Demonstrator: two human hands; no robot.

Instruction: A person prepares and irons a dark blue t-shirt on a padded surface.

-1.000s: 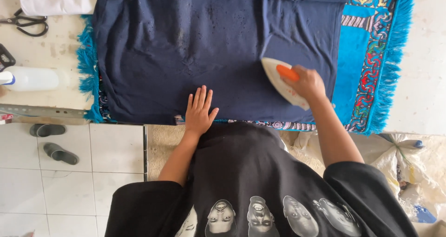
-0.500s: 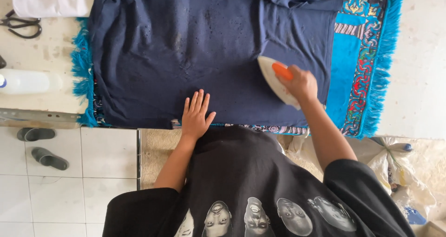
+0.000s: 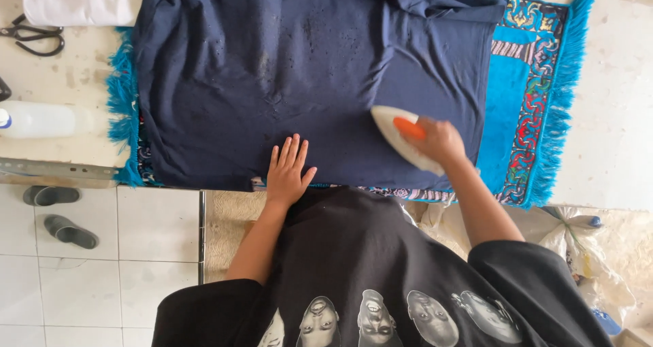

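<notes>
Iron (image 3: 401, 141) w/ orange handle is gripped tight in my right hand (image 3: 441, 141), near the navy shirt's (image 3: 306, 68) front edge. Left hand (image 3: 288, 171) lies flat, fingers spread, pinning fabric so it doesn't bunch. Blue fringed mat (image 3: 537, 95) underneath as padding, prob.

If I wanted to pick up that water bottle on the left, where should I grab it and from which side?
Grip the clear bottle around the middle of its body, coming from above. It lies on its side on the pale table, long axis running left to right, so the round barrel faces up and its flanks look open. Its cap end sits at the picture's left edge, partly cut off.
</notes>
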